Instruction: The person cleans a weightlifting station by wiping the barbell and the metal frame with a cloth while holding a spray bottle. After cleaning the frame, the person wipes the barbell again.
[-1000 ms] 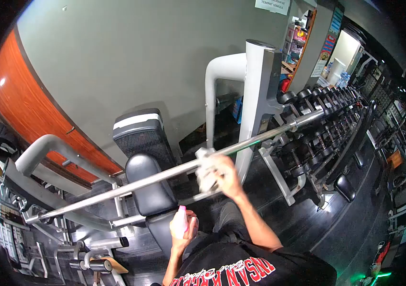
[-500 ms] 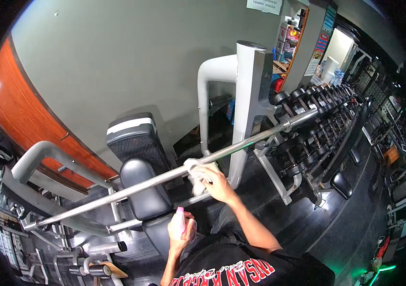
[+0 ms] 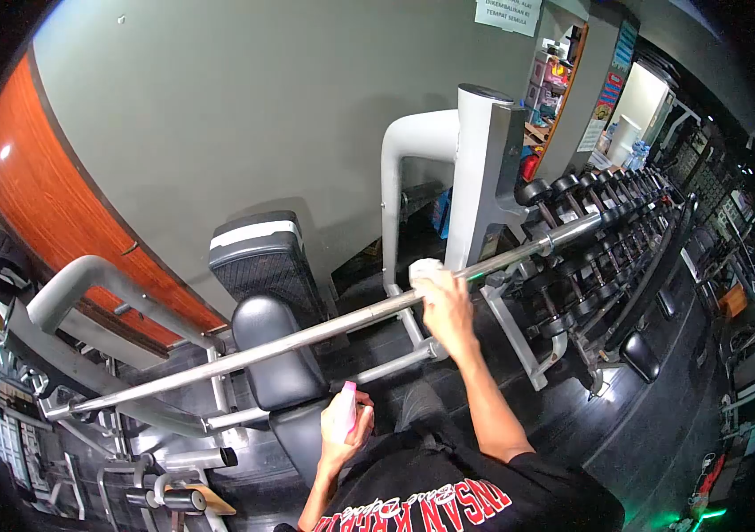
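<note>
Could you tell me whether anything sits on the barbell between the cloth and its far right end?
Nothing visible does. The right hand presses the white cloth onto the barbell, and the bar runs bare from there to its sleeve by the grey upright. The left hand holds a spray bottle.

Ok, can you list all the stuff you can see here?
barbell: one, silver, across the bench rack
cloth: one, white, on the barbell under the right hand
spray bottle: one, pink-topped, in the left hand
bench pad: one, black, under the barbell
rack upright: one, grey-white, behind the barbell
dumbbells: many, black, racked at right
wall sign: one, white, top
left hand: grip on spray bottle
right hand: pressing cloth on the barbell
</note>
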Action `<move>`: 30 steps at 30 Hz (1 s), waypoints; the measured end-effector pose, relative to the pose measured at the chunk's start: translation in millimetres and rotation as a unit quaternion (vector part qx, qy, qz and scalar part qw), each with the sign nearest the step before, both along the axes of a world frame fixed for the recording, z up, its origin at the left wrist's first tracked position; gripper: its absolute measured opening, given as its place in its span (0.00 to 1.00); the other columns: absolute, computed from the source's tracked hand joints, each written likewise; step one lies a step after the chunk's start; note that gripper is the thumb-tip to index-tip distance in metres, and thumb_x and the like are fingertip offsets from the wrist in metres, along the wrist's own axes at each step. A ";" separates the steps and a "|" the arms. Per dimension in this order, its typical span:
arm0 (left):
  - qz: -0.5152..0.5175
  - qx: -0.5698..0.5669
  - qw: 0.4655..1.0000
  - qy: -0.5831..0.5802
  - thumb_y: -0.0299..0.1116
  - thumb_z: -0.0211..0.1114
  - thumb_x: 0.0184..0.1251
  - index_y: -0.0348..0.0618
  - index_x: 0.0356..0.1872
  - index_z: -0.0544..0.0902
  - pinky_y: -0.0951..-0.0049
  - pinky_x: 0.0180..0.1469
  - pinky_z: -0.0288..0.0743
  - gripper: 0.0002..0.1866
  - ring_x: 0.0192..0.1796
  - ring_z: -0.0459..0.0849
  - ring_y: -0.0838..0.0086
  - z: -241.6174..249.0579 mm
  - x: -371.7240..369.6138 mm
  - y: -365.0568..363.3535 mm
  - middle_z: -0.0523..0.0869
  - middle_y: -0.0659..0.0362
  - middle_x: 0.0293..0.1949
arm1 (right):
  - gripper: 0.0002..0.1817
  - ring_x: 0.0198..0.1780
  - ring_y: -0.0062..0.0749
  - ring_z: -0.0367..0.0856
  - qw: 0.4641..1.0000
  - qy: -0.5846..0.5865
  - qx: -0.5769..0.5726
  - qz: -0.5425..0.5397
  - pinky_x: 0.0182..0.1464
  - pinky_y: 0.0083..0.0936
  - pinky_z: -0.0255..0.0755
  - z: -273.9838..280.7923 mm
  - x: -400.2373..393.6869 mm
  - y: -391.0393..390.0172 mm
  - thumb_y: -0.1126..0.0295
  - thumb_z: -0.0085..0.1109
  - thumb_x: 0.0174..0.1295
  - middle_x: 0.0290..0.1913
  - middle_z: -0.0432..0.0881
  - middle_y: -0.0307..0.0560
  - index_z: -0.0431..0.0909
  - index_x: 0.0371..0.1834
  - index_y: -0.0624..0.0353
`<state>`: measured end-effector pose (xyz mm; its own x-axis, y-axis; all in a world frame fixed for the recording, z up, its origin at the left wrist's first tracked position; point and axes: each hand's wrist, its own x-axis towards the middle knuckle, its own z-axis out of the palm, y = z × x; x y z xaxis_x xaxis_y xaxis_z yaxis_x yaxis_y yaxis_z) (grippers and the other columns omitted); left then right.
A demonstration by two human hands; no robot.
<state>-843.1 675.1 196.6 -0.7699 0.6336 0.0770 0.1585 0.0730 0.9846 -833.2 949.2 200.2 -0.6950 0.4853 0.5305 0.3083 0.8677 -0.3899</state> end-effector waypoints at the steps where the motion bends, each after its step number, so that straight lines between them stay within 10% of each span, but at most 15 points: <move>1: -0.001 0.005 1.000 -0.001 0.26 0.63 0.61 0.36 0.39 0.79 0.76 0.37 0.74 0.07 0.27 0.80 0.77 -0.1 -2.2 1.0 0.83 0.59 0.25 | 0.20 0.53 0.49 0.73 0.998 -0.004 0.001 0.059 0.58 0.38 0.71 -3.2 -5.6 -5.3 0.77 0.62 0.50 0.55 0.75 0.47 0.83 0.48 0.45; 7: -0.066 0.012 0.994 0.080 0.26 0.63 0.64 0.37 0.40 0.78 0.77 0.28 0.74 0.06 0.23 0.80 0.80 18.6 -27.9 5.9 0.81 0.61 0.24 | 0.24 0.54 0.45 0.78 0.941 0.028 -0.212 0.261 0.60 0.31 0.72 28.2 7.5 32.6 0.82 0.56 0.52 0.53 0.79 0.51 0.80 0.54 0.54; 11: -0.138 0.024 0.986 0.093 0.26 0.65 0.62 0.37 0.40 0.78 0.77 0.28 0.75 0.08 0.25 0.80 0.78 45.7 -56.7 14.4 0.82 0.59 0.29 | 0.22 0.54 0.51 0.76 0.994 0.063 -0.074 -0.042 0.55 0.38 0.74 17.7 15.6 69.6 0.79 0.59 0.53 0.54 0.75 0.52 0.80 0.53 0.52; 13: -0.151 0.025 0.981 0.123 0.25 0.65 0.62 0.37 0.40 0.78 0.74 0.31 0.75 0.08 0.25 0.81 0.75 57.8 -71.8 23.3 0.82 0.58 0.29 | 0.20 0.54 0.52 0.74 0.997 -0.050 0.028 -0.051 0.53 0.42 0.75 2.0 12.1 58.2 0.77 0.59 0.55 0.54 0.75 0.50 0.81 0.52 0.47; 21: -0.242 0.080 0.927 0.275 0.21 0.67 0.57 0.37 0.28 0.79 0.70 0.37 0.77 0.04 0.31 0.83 0.67 130.5 -130.7 71.3 0.84 0.56 0.31 | 0.25 0.57 0.48 0.75 0.961 -0.107 -0.143 0.209 0.62 0.37 0.70 36.1 -4.2 25.8 0.74 0.62 0.53 0.57 0.77 0.47 0.79 0.57 0.44; 30: -0.274 0.097 0.922 0.255 0.18 0.65 0.57 0.34 0.39 0.78 0.74 0.33 0.77 0.09 0.27 0.83 0.73 137.0 -194.8 118.3 0.83 0.55 0.30 | 0.21 0.58 0.49 0.76 0.978 0.131 -0.161 -0.001 0.60 0.35 0.71 -3.6 -49.5 69.9 0.77 0.59 0.55 0.54 0.79 0.51 0.78 0.55 0.54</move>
<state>-1038.0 793.5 333.7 -0.1713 0.8529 0.4932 0.5656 -0.3248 0.7581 -882.7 1019.1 196.6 -0.5546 0.6584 0.5089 0.1633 0.6857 -0.7093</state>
